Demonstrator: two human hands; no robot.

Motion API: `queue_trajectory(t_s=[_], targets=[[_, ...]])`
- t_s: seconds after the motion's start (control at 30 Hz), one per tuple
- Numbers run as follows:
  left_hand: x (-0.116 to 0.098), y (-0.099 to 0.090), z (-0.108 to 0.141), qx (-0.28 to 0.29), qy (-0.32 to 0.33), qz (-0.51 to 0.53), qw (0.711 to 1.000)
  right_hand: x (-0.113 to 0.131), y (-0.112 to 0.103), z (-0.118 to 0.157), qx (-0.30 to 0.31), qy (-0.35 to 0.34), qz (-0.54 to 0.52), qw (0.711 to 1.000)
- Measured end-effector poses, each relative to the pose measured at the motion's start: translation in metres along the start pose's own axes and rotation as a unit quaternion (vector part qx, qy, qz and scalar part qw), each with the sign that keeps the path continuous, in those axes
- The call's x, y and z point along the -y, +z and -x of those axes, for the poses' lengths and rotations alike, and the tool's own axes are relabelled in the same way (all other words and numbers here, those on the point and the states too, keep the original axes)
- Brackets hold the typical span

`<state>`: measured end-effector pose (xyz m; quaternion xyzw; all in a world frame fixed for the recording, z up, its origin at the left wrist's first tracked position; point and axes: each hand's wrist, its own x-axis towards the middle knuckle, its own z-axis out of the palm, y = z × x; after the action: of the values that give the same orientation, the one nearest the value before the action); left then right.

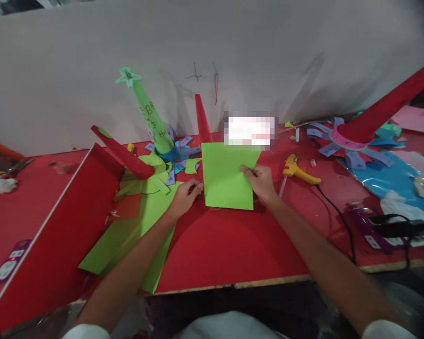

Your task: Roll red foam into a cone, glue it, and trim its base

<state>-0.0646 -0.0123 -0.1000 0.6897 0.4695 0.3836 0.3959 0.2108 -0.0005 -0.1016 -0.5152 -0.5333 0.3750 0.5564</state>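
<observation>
A light green sheet of paper (pixel 229 176) is held up over the red table, facing me. My right hand (pixel 262 182) grips its right edge, thumb on the front and the other fingers mostly hidden behind. Close by the sheet's left edge is my left hand (pixel 188 197), its fingers curled in and thumb pressed toward them; whether anything is between them I cannot make out. Larger green sheets (pixel 132 240) lie beneath and beside my left forearm. Behind the held sheet a narrow red paper cone (pixel 202 120) stands upright, its lower part hidden.
A red divider (pixel 67 221) stands at left. Behind it lean a red cone (pixel 123 153) and a green lettered cone (pixel 153 117) with a star top. To the right lie a yellow glue gun (pixel 299 170), a purple power box (pixel 371 228) and a large red cone (pixel 381 113).
</observation>
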Motion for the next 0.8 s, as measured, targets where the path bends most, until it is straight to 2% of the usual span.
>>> queue_trajectory(t_s=[0.37,0.6,0.8], targets=[[-0.0044,-0.0005,-0.0004,0.005,-0.011,0.015,1.0,0.0006,0.0004,0.0005,-0.009,0.019,-0.019,1.0],[-0.0044,0.0007,0.0022,0.001,-0.044,0.089,0.995,0.0011,0.0006,0.0005,-0.003,0.023,-0.018,1.0],[-0.0072,-0.0005,0.0037,0.006,-0.025,0.008,1.0,0.0037,0.0008,0.0014,0.008,0.029,-0.007,1.0]])
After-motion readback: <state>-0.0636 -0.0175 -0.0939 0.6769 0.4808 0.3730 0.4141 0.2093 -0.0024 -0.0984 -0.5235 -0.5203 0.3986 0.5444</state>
